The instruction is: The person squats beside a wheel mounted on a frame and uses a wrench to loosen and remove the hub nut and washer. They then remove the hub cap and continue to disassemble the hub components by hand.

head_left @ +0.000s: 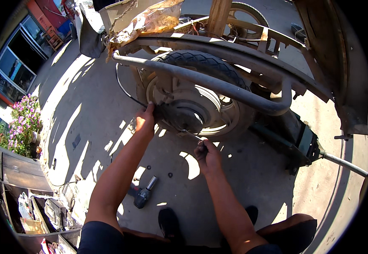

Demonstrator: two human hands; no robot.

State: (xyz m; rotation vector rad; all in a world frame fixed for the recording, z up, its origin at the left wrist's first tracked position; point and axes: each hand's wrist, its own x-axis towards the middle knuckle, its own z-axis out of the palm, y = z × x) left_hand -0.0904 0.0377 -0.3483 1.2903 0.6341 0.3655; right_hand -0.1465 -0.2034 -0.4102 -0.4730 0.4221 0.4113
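A spoked wheel (226,111) with a black treaded tyre (201,59) stands in front of me under a metal frame. At its middle is a dark round hub cover (184,118). My left hand (145,122) grips the cover's left edge, thumb pointing up; its other fingers are lost in shadow. A black cable (122,86) curves down close to that thumb. My right hand (208,156) is closed around a slim metal-shafted tool (192,135), whose tip meets the lower part of the hub. The tool's exact kind is hidden by my fingers.
A grey tube bumper (201,80) crosses above the wheel. At right is a dark green jack (306,146) with a long handle (345,164). On the ground lie a cordless impact wrench (143,195) and small dark rings (170,175). A compartmented box (20,171) and flowers (24,122) stand left.
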